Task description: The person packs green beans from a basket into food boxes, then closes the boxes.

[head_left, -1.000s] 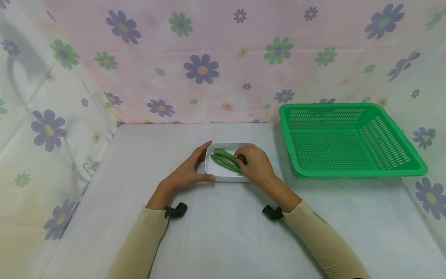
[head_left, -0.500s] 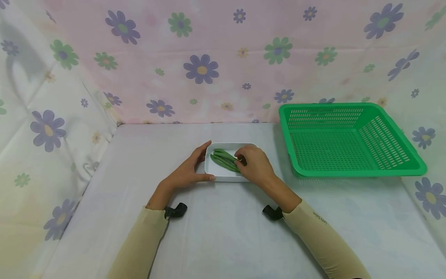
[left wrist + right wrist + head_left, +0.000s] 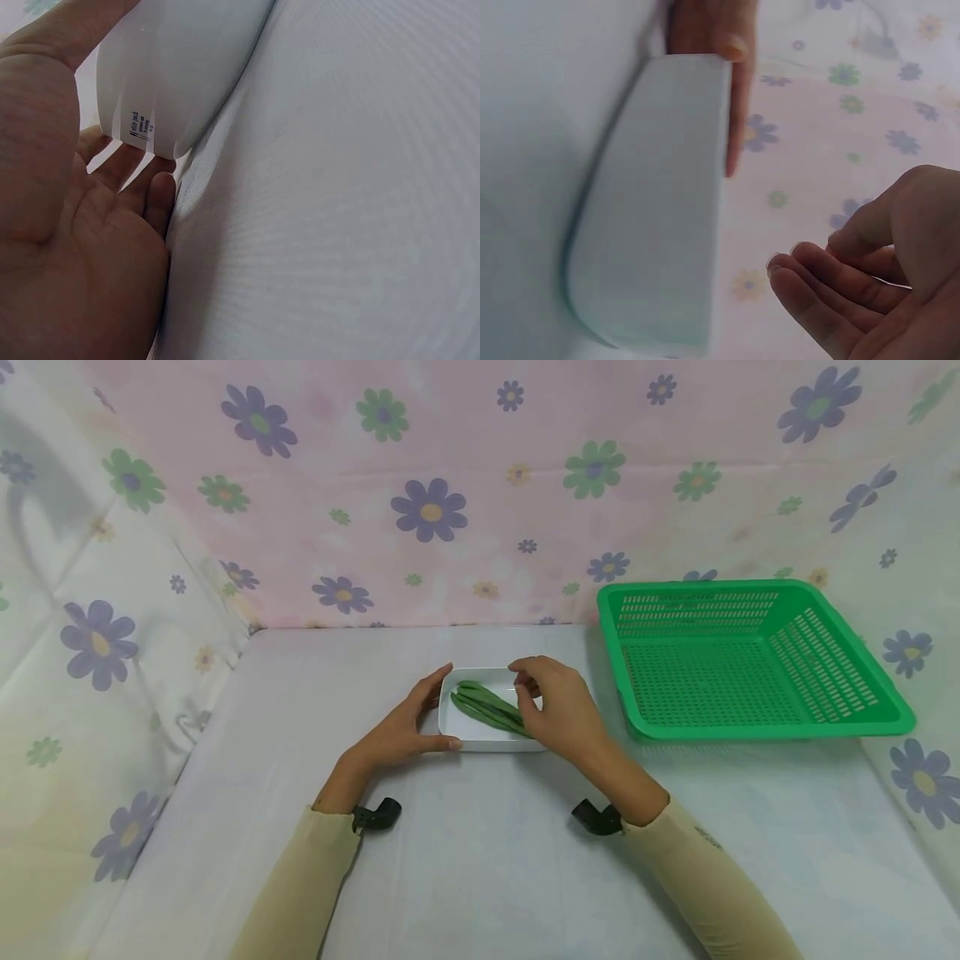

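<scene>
A small white plastic tray holds several green beans lying side by side in a bunch. My left hand grips the tray's left end, thumb at the front wall and fingers around the back corner. In the left wrist view its fingers touch the tray's end wall beside small printed lettering. Above the tray's right end hovers my right hand, hiding part of the beans' tips. The right wrist view shows this hand with loosely bent fingers and nothing between them, apart from the tray wall.
To the right of the tray stands a large green slotted basket. A white cloth covers the table. Flower-printed fabric hangs behind and along both sides.
My right hand has let go of the beans and moved slightly up and to the right. The beans lie closer together. My left hand stays on the tray.
</scene>
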Demonstrator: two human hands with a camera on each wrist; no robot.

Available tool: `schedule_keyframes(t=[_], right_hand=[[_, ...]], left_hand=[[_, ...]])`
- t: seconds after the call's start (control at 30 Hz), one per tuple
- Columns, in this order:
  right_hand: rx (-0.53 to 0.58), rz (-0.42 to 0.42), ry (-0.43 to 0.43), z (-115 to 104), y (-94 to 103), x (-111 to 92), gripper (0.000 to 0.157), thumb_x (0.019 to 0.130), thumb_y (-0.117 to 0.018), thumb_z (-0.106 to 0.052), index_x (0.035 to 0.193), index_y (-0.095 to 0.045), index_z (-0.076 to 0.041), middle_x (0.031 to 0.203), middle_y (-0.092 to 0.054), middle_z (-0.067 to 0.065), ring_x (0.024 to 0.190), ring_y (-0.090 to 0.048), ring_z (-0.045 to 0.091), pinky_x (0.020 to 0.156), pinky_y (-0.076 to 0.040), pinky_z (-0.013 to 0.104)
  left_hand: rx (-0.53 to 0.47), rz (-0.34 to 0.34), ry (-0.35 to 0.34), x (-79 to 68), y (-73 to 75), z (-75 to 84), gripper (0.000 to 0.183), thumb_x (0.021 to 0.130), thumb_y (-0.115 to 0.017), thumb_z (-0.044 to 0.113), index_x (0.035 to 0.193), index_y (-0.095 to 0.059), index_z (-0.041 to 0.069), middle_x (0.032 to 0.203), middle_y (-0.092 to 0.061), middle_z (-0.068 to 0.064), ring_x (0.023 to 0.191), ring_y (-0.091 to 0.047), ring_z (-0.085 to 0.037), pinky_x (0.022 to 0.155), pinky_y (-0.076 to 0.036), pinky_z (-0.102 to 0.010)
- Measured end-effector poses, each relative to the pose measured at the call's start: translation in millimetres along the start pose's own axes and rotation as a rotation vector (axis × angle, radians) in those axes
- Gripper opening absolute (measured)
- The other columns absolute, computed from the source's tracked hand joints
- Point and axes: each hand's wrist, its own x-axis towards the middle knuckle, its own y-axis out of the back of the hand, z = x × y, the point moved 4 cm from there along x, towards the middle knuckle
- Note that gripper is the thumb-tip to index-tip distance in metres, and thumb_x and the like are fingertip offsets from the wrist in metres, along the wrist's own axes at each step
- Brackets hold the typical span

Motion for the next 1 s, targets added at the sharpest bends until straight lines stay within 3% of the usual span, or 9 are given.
schedule_keyframes(t=[0.2,0.37,0.47,0.7,0.83,1.0], right_hand=[[0.063,0.059,0.012,-11,27.5,1,0.026,0.097,-0.059,0.011,0.121,-0.070,0.007,0.099,-0.072,0.015,0.090,-0.071,0.026,0.080,-0.063,0.037],[0.077,0.112,-0.001,-15,53.1,0,0.023,0.096,-0.066,0.008,0.118,-0.071,0.005,0.097,-0.074,0.013,0.088,-0.072,0.024,0.078,-0.064,0.039],[0.039,0.160,0.008,-13,67.1,0,0.020,0.095,-0.069,0.006,0.115,-0.074,0.003,0.095,-0.075,0.010,0.084,-0.072,0.021,0.075,-0.063,0.033],[0.005,0.259,-0.008,3,98.8,-1,0.017,0.095,-0.070,0.006,0.110,-0.076,0.003,0.096,-0.076,0.012,0.083,-0.072,0.021,0.075,-0.055,0.012],[-0.022,0.291,-0.029,19,114.1,-2,0.016,0.098,-0.068,0.003,0.109,-0.078,0.001,0.095,-0.077,0.011,0.081,-0.071,0.017,0.075,-0.054,0.011],[-0.020,0.265,-0.094,41,125.7,-4,0.017,0.101,-0.066,-0.001,0.112,-0.078,0.001,0.094,-0.077,0.012,0.079,-0.067,0.003,0.073,-0.053,0.011]], left_hand=[[-0.012,0.003,0.009,-0.9,0.6,1.5,0.119,0.085,-0.093,0.020,0.172,-0.013,0.029,0.174,-0.023,-0.004,0.155,-0.034,-0.031,0.128,-0.025,-0.053],[-0.039,0.001,0.006,-0.2,-0.6,2.8,0.121,0.084,-0.093,0.013,0.172,-0.011,0.026,0.175,-0.020,-0.008,0.156,-0.032,-0.036,0.128,-0.024,-0.055],[-0.039,0.000,0.005,0.2,-1.1,2.1,0.120,0.084,-0.093,0.014,0.172,-0.011,0.028,0.175,-0.020,-0.007,0.156,-0.032,-0.034,0.128,-0.024,-0.054],[-0.020,-0.005,0.002,-0.8,-1.0,-0.8,0.117,0.086,-0.092,0.022,0.172,-0.013,0.031,0.174,-0.022,0.000,0.155,-0.033,-0.029,0.129,-0.025,-0.051],[-0.006,-0.004,-0.004,-0.9,-0.8,-1.1,0.116,0.087,-0.092,0.025,0.172,-0.014,0.029,0.174,-0.024,0.001,0.155,-0.035,-0.029,0.128,-0.026,-0.052],[0.001,0.000,0.001,-1.0,-0.6,-0.3,0.115,0.087,-0.092,0.025,0.172,-0.014,0.029,0.173,-0.025,0.000,0.154,-0.036,-0.029,0.128,-0.027,-0.052]])
